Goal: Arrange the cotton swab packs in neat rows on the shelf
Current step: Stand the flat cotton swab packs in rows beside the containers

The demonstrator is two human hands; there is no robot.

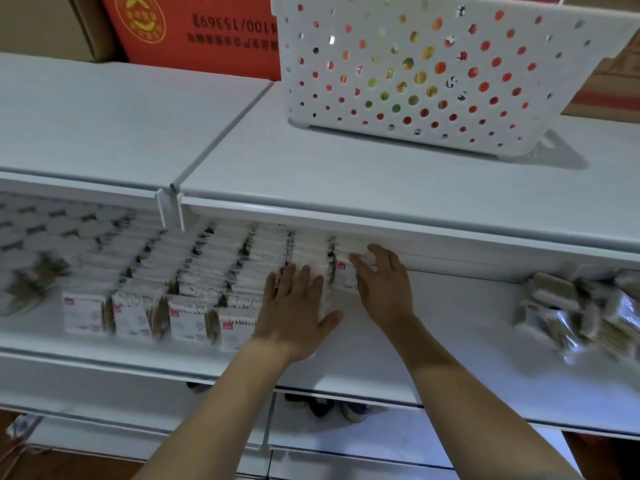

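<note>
Head view: both hands work at the right end of the rows of white, red-labelled cotton swab packs point(194, 306) standing on the white shelf point(450, 341). Left hand point(298, 306) lies flat, fingers straight, pressing the end row. Right hand point(384, 285), just beside it, pinches one upright pack point(344, 275) at the row's far end. Rows run away from the hands. A loose heap of clear-wrapped packs point(581, 313) lies well right, nearer the right hand. Row backs hidden under the upper shelf; heap blurred.

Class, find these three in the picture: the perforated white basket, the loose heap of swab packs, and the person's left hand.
perforated white basket point(415, 81), head view, front wall.
loose heap of swab packs point(571, 313), head view, middle of heap.
left hand point(294, 303), head view, back of hand.
</note>
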